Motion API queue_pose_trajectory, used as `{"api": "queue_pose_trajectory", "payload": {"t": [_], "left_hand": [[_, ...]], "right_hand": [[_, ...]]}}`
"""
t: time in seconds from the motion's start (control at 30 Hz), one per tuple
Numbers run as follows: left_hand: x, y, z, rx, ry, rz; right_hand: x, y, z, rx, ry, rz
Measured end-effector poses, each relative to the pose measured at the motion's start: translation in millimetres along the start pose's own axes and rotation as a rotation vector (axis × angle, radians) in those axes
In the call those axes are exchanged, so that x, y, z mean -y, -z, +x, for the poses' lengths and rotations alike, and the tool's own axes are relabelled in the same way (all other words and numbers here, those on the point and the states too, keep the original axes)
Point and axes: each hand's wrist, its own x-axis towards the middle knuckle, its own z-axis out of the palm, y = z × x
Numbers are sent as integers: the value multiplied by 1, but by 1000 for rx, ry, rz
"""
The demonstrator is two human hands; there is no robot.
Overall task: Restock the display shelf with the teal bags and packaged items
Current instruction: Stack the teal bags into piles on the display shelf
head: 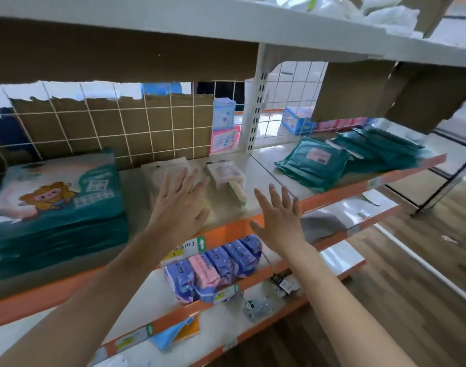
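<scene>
A stack of teal bags (59, 213) with a cartoon print lies at the left of the display shelf (277, 176). My left hand (180, 200) stretches flat, fingers spread, over pale clear-wrapped packages (171, 168) in the shelf's middle; contact is blurred. My right hand (278, 215) hovers open at the orange front edge and holds nothing. A small pink-and-white packaged item (228, 176) lies between the hands, further back. More teal packs (315, 162) and a row of flat teal bags (377, 149) lie on the shelf to the right.
A white upright post (254, 109) and wire grid back the shelf. Purple and pink packs (216, 268) stand on the lower shelf. Cardboard flaps (385, 94) hang from the shelf above at right. Blue and pink boxes (224, 125) sit behind the grid.
</scene>
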Motion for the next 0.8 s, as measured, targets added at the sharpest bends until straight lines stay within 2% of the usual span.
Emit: {"api": "queue_pose_trajectory", "payload": {"t": [0.17,0.3,0.57,0.8], "left_hand": [[-18,-23,56,33,-46,-49],[-38,-35,103,47,-86,-171],[-93,-75,159,157,-140,-107],[-157,-102,209,134,-67,-137]], "right_hand": [[-31,1,34,13,-24,5],[-60,8,59,-51,-71,32],[-135,-6,86,-14,-167,44],[-220,-3,120,25,-115,81]]}}
